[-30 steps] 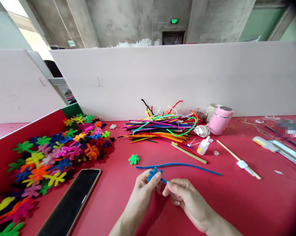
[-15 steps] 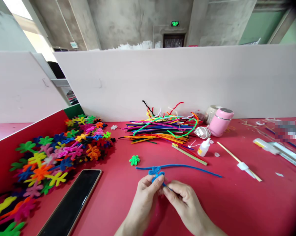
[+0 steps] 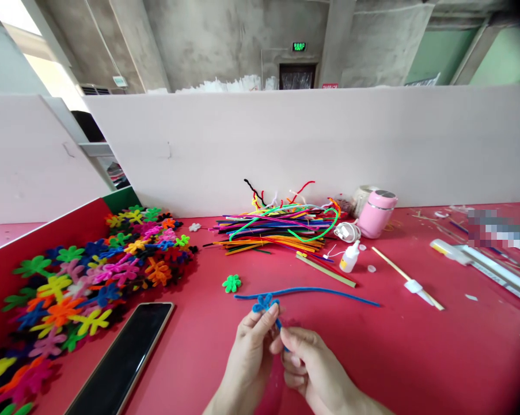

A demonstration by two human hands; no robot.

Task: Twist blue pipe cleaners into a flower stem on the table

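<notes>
My left hand [image 3: 253,349] pinches a small blue pipe-cleaner flower [image 3: 263,302] between thumb and fingertips. My right hand [image 3: 311,366] is closed on the short blue tail that sticks out below the flower. Both hands hover just above the red table [image 3: 415,357] near its front edge. A long blue pipe cleaner [image 3: 311,292] lies on the table right behind the flower. A small green flower [image 3: 231,283] lies to the left of it.
A phone [image 3: 121,360] lies face up at the front left. A heap of coloured flowers [image 3: 95,271] fills the left side. A pile of pipe cleaners [image 3: 281,227], a glue bottle [image 3: 349,257], a pink cup [image 3: 375,214] and a wooden stick [image 3: 404,276] sit behind.
Both hands have drawn slightly nearer to me, and the right fingers have slid along the blue tail up to the flower. The view has shifted a little.
</notes>
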